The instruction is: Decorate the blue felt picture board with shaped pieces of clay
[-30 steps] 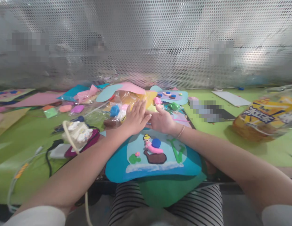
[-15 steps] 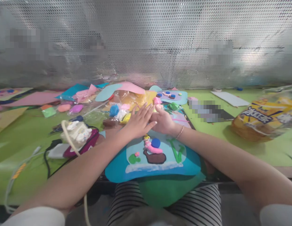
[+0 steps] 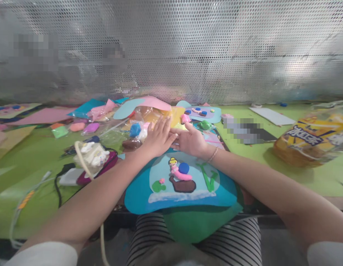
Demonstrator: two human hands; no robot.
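Over the upper edge of a blue clay picture point(image 3: 138, 199), my two hands meet with fingers stretched out. My left hand point(image 3: 157, 138) lies palm down, its fingers pointing away from me. My right hand point(image 3: 192, 141) is turned partly palm up, and its fingertips run under the left palm. Whatever may lie between them is hidden. The picture shows a pink figure point(image 3: 182, 176) with a yellow top and a blue ball point(image 3: 184, 168), above a brown shape point(image 3: 184, 184). Green leaf shapes point(image 3: 207, 179) and a white strip are also on it.
Bagged clay, blue point(image 3: 135, 130) and green point(image 3: 205, 125), lies beyond my hands. A second clay picture point(image 3: 215, 117) is behind. To the right are a bottle of amber drink point(image 3: 307, 142) and a white board point(image 3: 272, 116). Left are a purple case point(image 3: 106, 169) and a cable point(image 3: 30, 195).
My left hand has slid a little left and toward me across the right one. More of the right palm and fingers shows now.
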